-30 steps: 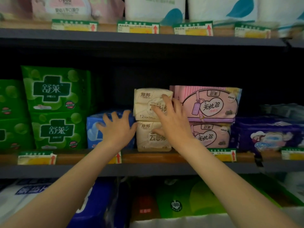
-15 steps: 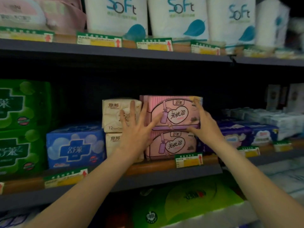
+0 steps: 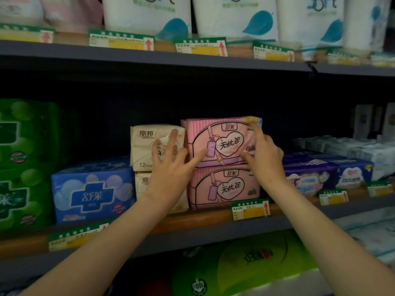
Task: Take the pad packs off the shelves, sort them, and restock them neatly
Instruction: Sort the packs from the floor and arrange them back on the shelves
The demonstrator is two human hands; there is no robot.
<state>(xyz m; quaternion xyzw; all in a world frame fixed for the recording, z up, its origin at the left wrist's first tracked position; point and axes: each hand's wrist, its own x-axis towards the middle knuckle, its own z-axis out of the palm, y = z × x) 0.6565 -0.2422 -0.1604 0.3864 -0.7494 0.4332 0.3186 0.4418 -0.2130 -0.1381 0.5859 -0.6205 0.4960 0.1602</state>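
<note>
We have both hands up at the middle shelf (image 3: 213,217), one on each side of a stack of two pink packs. Our left hand (image 3: 171,171) is spread flat, fingers straight and apart: the thumb lies across the lower left of the upper pink pack (image 3: 222,142), while the longer fingers (image 3: 173,135) reach over the face of the upper cream pack (image 3: 149,144) just to the left of it. This hand grips nothing; it only rests against the fronts. Our right hand (image 3: 263,154) is on the right end of the same upper pink pack, thumb pointing left along its lower edge and the fingers running up over its right front; the view is soft here, so the fingers seem only lightly bent, and we cannot tell whether they wrap round the pack's end.

Under the thumbs sits the lower pink pack (image 3: 224,186), standing on the shelf with the upper one squarely on top. Below the left palm a lower cream pack (image 3: 143,184) carries the upper cream one. Further left of the left fingers stands a blue pack (image 3: 92,191), then green packs (image 3: 23,163) at the edge. To the right of the right hand lie purple packs (image 3: 307,174). Above the fingertips, on the top shelf, stand white rolls (image 3: 235,16) printed with blue leaves.
</note>
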